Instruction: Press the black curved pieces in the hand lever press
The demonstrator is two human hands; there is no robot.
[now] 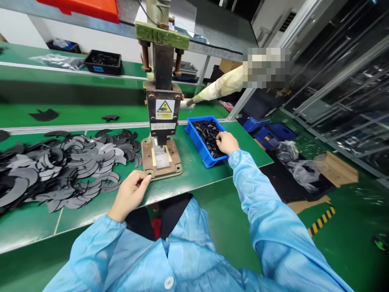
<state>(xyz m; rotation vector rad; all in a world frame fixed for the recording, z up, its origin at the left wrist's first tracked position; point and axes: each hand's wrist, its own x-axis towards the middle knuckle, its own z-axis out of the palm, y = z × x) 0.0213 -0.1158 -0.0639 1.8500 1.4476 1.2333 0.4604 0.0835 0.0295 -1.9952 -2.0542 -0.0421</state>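
My right hand (227, 142) is at the right side of a blue bin (215, 162), fingers curled and pinched over small black parts (206, 133). Whatever sits between those fingertips is hidden. Beside the near left corner of the press base (147, 164) rests my left hand (131, 193), loosely closed, with nothing visible in it. A metal press (165, 67) with a yellow warning label stands upright between my hands. On its base lies a pale metal plate (162, 159). Left of the press spreads a heap of grey and black crescent-shaped pieces (82, 164).
Behind the bench (194, 176), a black bin (103, 63) and a clear plastic bag (60, 61) lie on a green surface. A wrapped lever (221, 84) sticks out rightward from the press. On the right are blue bins (269, 136) and an opened carton (337, 169).
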